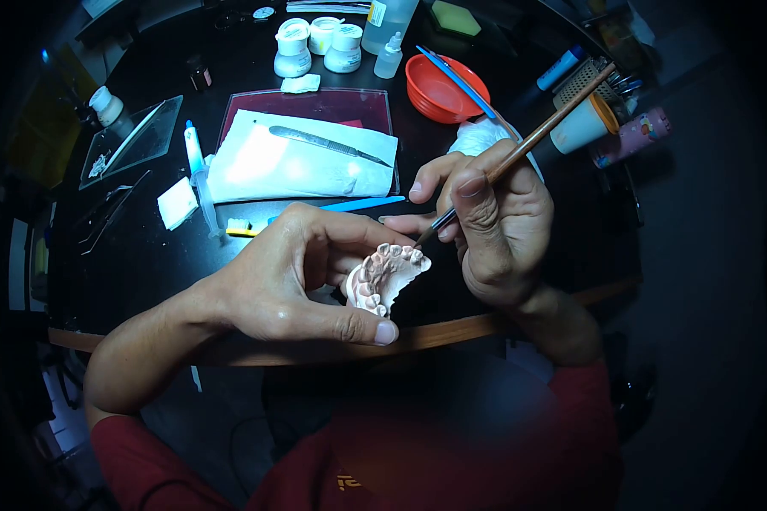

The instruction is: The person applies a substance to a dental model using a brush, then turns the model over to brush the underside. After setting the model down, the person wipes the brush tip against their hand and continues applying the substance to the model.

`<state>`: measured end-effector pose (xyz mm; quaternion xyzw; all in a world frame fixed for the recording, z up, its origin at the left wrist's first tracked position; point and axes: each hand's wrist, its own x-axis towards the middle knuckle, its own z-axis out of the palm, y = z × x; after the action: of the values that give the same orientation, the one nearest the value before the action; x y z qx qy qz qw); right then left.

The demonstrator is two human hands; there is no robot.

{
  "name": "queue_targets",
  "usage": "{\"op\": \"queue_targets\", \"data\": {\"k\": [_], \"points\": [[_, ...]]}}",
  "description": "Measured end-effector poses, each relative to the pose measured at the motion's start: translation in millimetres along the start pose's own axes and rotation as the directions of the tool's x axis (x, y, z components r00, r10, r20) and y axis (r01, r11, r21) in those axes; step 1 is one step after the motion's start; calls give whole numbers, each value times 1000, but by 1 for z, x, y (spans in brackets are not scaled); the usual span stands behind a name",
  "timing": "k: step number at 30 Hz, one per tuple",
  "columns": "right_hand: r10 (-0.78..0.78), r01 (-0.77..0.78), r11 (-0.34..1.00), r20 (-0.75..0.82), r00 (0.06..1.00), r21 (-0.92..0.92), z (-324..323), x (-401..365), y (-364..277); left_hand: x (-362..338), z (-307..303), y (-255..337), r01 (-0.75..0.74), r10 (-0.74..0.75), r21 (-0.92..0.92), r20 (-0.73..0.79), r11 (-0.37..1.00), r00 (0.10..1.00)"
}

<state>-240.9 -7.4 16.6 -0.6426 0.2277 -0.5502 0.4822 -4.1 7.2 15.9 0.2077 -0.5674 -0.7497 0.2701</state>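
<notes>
The left hand (298, 272) grips a cast (386, 277) of a row of teeth. The thumb runs along its near side and the fingers (349, 232) curl over the far side, closed on it. The cast is held in the air over the near edge of the bench (145, 255), between the two hands. Its biting surfaces face up to the camera, and the curve of the arch bulges away from the person.

The right hand (494, 230) pinches a brush (554, 119) like a pen, with the thumb and first fingers clamped round the lower shaft. The brush's long axis runs on a slant. The dark tip points down and left and meets the front teeth at the cast's far right corner. The wooden handle rises up and right, passing in front of a cup (584, 123).

Further back on the bench, a scalpel (328, 145) lies on a white sheet (298, 170) set in a tray (315, 100). Left of the sheet lie a syringe (198, 175) and a gauze square (177, 203). A blue tool (358, 204) lies just behind the left hand. A red bowl (435, 94) sits behind the right hand with a blue stick (456, 81) across its rim. Three white jars (294, 49) and a dropper bottle (389, 55) stand at the far side.
</notes>
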Motion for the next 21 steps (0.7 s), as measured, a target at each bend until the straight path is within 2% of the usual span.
{"op": "queue_targets", "data": {"k": [5,8,11,16,21], "points": [[52,-52,999,4,999,-9,2,0,-6,-1,-1,-2,4,-4,6,-6,1000,1000],[24,-24,1000,-9,1000,6,2,0,-2,-1,0,1,38,-38,5,-18,999,999],[39,-39,999,-2,999,1,2,0,-4,-1,1,0,20,-20,-3,-18,1000,1000],[-20,20,1000,-6,1000,2,2,0,0,1,4,1,-42,42,-6,-17,999,999],[29,-17,990,89,996,-139,1,2,-9,1,2,0,-49,49,13,-1,999,999]]}}
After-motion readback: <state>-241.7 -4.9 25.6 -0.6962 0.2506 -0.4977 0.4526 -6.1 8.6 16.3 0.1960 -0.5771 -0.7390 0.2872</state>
